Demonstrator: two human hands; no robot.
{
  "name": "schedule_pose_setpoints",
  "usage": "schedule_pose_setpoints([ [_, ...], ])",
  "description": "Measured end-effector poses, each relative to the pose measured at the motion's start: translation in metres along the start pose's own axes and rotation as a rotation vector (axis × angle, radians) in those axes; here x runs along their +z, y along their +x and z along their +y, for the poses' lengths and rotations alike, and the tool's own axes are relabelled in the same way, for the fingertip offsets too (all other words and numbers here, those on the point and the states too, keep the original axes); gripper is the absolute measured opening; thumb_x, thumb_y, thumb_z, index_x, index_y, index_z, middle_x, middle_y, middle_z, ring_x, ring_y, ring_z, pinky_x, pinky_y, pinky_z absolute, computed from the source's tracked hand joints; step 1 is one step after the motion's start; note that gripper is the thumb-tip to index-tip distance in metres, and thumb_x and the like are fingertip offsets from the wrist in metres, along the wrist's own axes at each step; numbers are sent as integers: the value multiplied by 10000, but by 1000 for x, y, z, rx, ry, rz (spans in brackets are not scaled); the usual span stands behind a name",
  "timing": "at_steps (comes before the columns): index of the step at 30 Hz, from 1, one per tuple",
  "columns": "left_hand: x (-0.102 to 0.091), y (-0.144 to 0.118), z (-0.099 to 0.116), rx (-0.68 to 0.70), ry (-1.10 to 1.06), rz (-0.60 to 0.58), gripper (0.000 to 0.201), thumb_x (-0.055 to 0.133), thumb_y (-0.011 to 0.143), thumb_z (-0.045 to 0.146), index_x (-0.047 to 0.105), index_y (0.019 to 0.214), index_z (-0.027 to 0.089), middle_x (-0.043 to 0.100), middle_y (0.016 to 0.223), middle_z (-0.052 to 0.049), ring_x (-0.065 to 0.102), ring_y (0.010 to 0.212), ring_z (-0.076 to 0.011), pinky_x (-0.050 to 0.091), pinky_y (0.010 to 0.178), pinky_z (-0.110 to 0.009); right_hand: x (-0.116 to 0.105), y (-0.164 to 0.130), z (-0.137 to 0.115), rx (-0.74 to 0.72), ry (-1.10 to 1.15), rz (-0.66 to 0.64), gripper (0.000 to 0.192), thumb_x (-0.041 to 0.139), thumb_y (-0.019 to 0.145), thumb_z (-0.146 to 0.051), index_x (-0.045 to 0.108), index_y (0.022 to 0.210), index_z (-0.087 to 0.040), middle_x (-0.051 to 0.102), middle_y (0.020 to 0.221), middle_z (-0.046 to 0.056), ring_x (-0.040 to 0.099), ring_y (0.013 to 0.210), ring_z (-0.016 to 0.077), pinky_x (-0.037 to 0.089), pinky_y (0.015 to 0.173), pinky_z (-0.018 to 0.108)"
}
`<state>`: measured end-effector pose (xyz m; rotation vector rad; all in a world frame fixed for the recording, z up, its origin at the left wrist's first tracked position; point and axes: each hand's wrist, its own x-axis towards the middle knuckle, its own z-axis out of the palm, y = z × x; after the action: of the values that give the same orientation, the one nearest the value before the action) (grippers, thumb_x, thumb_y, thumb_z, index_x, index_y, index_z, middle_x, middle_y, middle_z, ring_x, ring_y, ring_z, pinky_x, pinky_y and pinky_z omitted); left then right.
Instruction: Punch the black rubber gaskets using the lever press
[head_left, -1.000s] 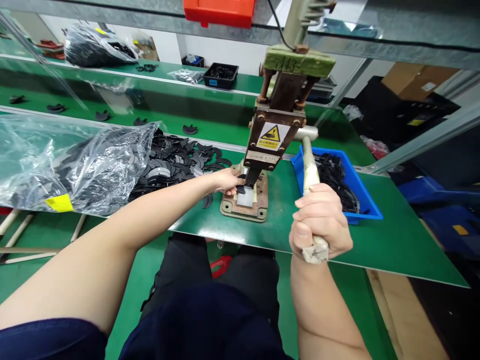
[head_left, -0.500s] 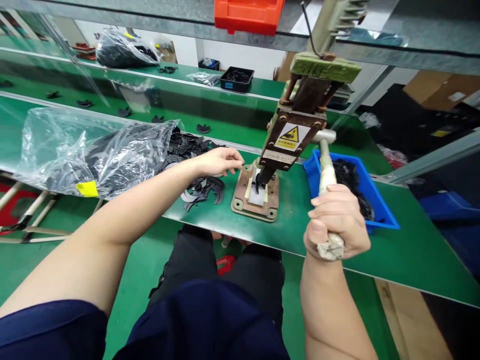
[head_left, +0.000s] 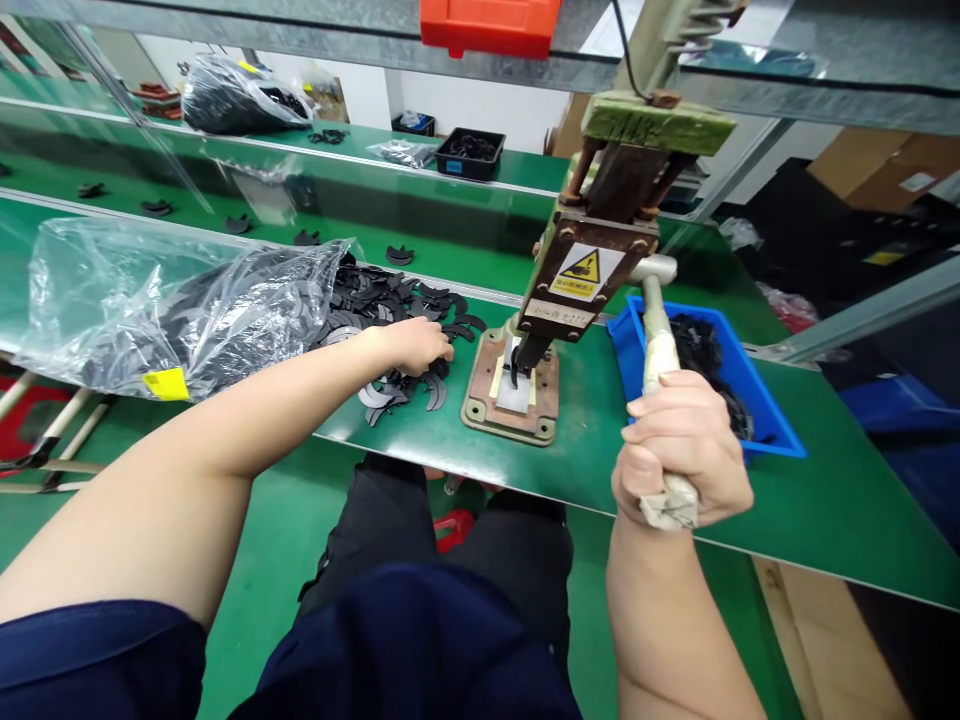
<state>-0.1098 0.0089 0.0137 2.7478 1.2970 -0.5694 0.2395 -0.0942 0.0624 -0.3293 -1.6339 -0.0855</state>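
Observation:
My left hand (head_left: pixel 417 346) is over the pile of black crescent-shaped parts (head_left: pixel 390 300), its fingers curled down among them. Whatever lies between the fingertips is hidden. My right hand (head_left: pixel 686 450) is wrapped round the tape-covered lever handle (head_left: pixel 658 335) of the hand press. The press head (head_left: pixel 574 272) carries a yellow warning label. Below it, a black curved part (head_left: pixel 514 366) stands at the small metal plate (head_left: pixel 513 395) on the press base (head_left: pixel 487 420).
A clear plastic bag (head_left: pixel 187 320) of black parts lies on the left of the green bench. To the right stands a blue bin (head_left: pixel 776 425) with black parts. Behind, a green conveyor (head_left: pixel 330 225) carries spaced parts. An orange bin (head_left: pixel 491 25) sits on the overhead shelf.
My left hand has moved left from beside the press base to the pile of parts, its fingers curling. My right hand still grips the lever, nearly unmoved.

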Motion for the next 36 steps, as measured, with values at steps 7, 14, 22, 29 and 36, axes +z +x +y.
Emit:
schedule_pose_setpoints([
  [7, -8, 26, -4, -42, -205, -159, 641, 818, 739, 304, 719, 1371, 265, 785, 1276, -78, 709, 1142, -278, 506, 961, -313, 3, 2, 0, -18, -24, 22, 343, 718, 912, -333, 545, 641, -215, 626, 646, -61, 683, 697, 140, 602, 887, 492],
  [14, -12, 26, 0, -31, -140, -81, 639, 809, 794, 394, 709, 1412, 267, 727, 1399, -120, 677, 1261, -321, 493, 1063, -355, 2, 2, -3, 6, -33, 14, 338, 715, 912, -330, 552, 639, -216, 626, 641, -61, 683, 694, 149, 597, 875, 506],
  [22, -17, 26, 10, -84, -264, -170, 713, 737, 714, 190, 674, 1424, 212, 759, 1308, -126, 728, 1113, -305, 545, 909, -322, 4, 3, -2, -13, -23, 48, 348, 710, 897, -324, 527, 623, -213, 623, 631, -59, 671, 668, 149, 592, 861, 497],
  [29, -21, 25, 14, -131, -221, -147, 690, 729, 767, 301, 654, 1445, 196, 726, 1358, -164, 717, 1166, -329, 547, 978, -354, 3, 2, -3, 6, -40, 33, 337, 709, 894, -338, 534, 635, -212, 622, 635, -61, 671, 678, 155, 593, 874, 508],
  [36, -16, 25, 14, -50, -290, -74, 667, 758, 823, 416, 658, 1466, 270, 547, 1566, -115, 682, 1241, -306, 534, 1053, -342, 4, 0, 2, -19, -51, 47, 320, 695, 886, -345, 526, 637, -237, 602, 608, -60, 654, 643, 163, 596, 835, 513],
])
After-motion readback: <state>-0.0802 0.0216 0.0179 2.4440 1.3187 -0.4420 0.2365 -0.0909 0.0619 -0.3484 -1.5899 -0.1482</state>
